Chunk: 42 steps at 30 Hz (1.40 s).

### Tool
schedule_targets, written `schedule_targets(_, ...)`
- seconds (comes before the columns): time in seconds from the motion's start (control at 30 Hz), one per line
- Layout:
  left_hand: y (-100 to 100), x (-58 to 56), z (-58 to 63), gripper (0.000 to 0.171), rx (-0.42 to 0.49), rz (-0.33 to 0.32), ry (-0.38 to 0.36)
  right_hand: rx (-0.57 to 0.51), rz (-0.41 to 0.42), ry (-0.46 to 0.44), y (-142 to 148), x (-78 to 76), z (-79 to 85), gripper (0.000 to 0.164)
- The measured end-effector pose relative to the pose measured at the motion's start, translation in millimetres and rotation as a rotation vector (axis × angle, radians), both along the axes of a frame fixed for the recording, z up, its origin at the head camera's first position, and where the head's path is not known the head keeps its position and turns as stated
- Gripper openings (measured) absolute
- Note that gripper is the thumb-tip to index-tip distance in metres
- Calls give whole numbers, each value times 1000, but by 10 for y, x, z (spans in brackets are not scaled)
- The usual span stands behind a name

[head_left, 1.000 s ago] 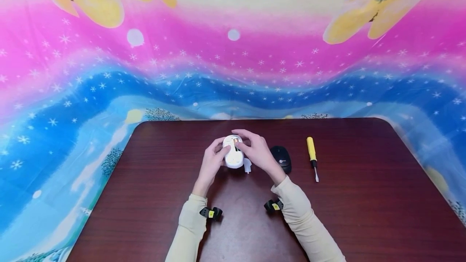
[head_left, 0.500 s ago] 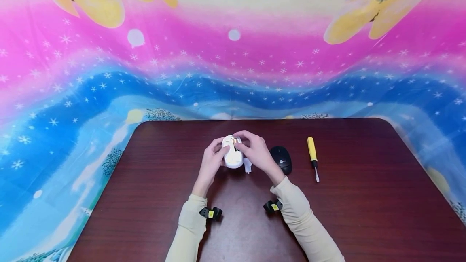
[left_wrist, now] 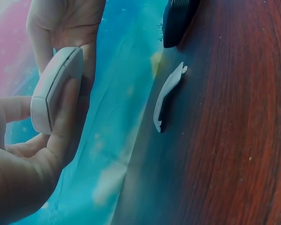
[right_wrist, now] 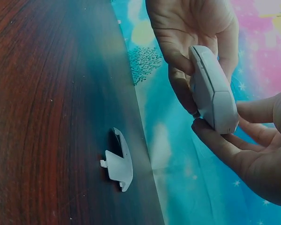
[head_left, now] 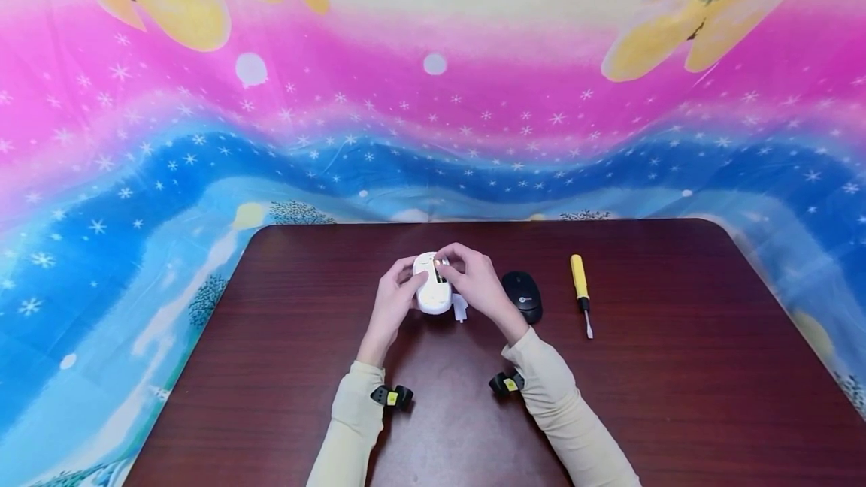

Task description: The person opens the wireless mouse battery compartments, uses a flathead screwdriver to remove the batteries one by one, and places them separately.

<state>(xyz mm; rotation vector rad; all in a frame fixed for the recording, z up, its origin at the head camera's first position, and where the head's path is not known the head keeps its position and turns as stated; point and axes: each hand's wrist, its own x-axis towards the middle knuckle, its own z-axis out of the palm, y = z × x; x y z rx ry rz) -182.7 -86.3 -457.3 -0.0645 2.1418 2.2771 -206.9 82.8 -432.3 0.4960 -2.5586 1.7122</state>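
Note:
Both hands hold a white computer mouse above the table, its underside turned up and its battery slot uncovered. A battery shows partly in the slot, next to the right thumb. My left hand grips the mouse's left side, thumb on the underside and fingers beneath. My right hand pinches the far right side, with its thumb tip at the slot. In the right wrist view the mouse appears edge-on between the hands. On the table under the right hand lies the white battery cover.
Right of the hands a black mouse rests on the dark wooden table. Farther right lies a yellow-handled screwdriver. A patterned cloth hangs behind the table's far edge.
The right index finger has come down slightly onto the mouse's far end. The mouse has shifted slightly, and the dark slot shows more around the battery. The battery cover has not moved.

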Motion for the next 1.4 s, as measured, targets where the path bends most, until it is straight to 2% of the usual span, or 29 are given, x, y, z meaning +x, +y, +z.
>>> schedule_targets(0.27, 60, 25, 1, 35, -89, 36, 37, 75, -110, 96, -25, -9, -31, 10)
schedule_targets(0.47, 81, 20, -11, 36, -128, 45, 61, 82, -156, 86, -35, -9, -40, 10)
schedule_targets(0.57, 74, 16, -8, 36, -132, 54, 60, 51, -151, 58, -44, -6, -34, 10)
schedule_targets(0.73, 47, 17, 13, 35, -86, 73, 18, -19, -81, 10, -48, 4, -21, 14)
schedule_targets(0.87, 31, 8, 0, 36, -42, 71, -6, 31, -64, 22, -46, 16, -3, 19)
schedule_targets(1.07, 34, 0, -12, 36, -27, 82, -16, 80, -89, 47, -45, 24, 25, 17)
schedule_targets(1.23, 47, -1, -3, 36, -36, 98, -7, 24, -98, 27, -43, 21, 20, 15)
schedule_targets(1.4, 49, 6, -8, 36, -58, 112, -4, -98, -72, -34, -44, 20, 15, 11)
